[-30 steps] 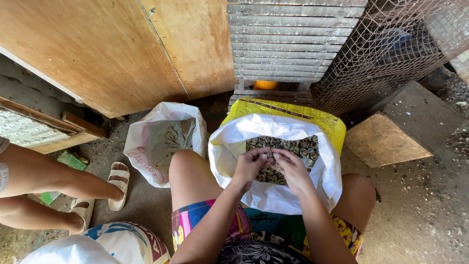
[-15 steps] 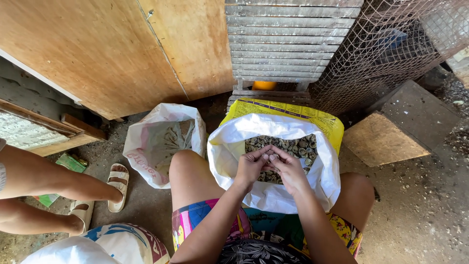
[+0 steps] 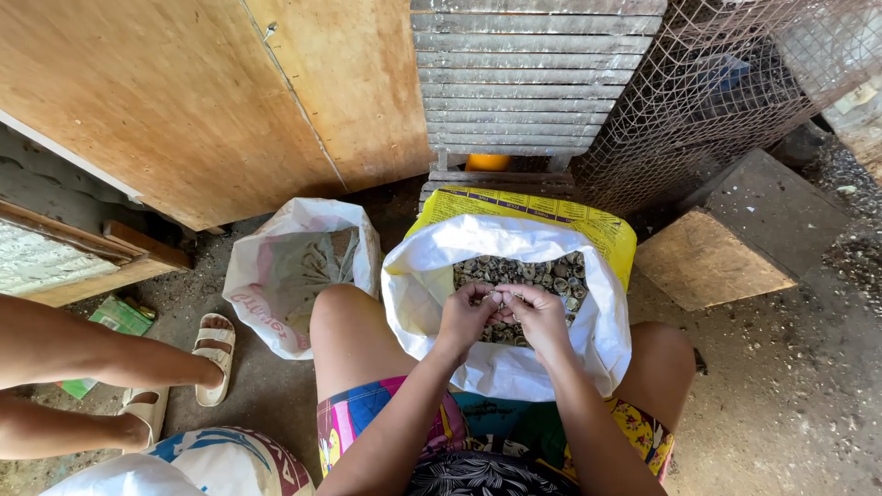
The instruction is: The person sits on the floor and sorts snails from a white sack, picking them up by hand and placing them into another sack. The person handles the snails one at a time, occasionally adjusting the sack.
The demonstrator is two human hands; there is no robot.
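Biggest thing up front is the wide white woven plastic sack with a yellow printed outside (image 3: 501, 367), rolled open between the person's knees on the dirt floor. It's loaded with a heap of small round grey-brown shells (image 3: 551, 274) — look like little snail or clam shells, can't say which. To its left sits a smaller white plastic sack with red print (image 3: 266, 312), mouth sagging open, with greyish-green stuff inside that's too murky to identify. At the bottom left corner there's a third white sack with colourful print (image 3: 220, 464), only partly in view, contents hidden.

Behind the sacks: a slanted brown plywood board (image 3: 202, 101), a stack of grey slatted trays (image 3: 533, 78), and a wire mesh cage (image 3: 717, 92) on the right. Another person's bare legs and pale slide sandals (image 3: 213, 358) come in from the left, well apart from the big sack.

Now the hands. Both hover right over the shell heap, fingertips meeting in the middle. The left hand (image 3: 462, 317) has its grip pinched on a small shell piece (image 3: 503, 299) — thumb and fingers curled tight. The right hand (image 3: 542, 317) has its grip closed on that same little piece from the other side. The piece itself is mostly covered by fingers, so can't make out much beyond that.
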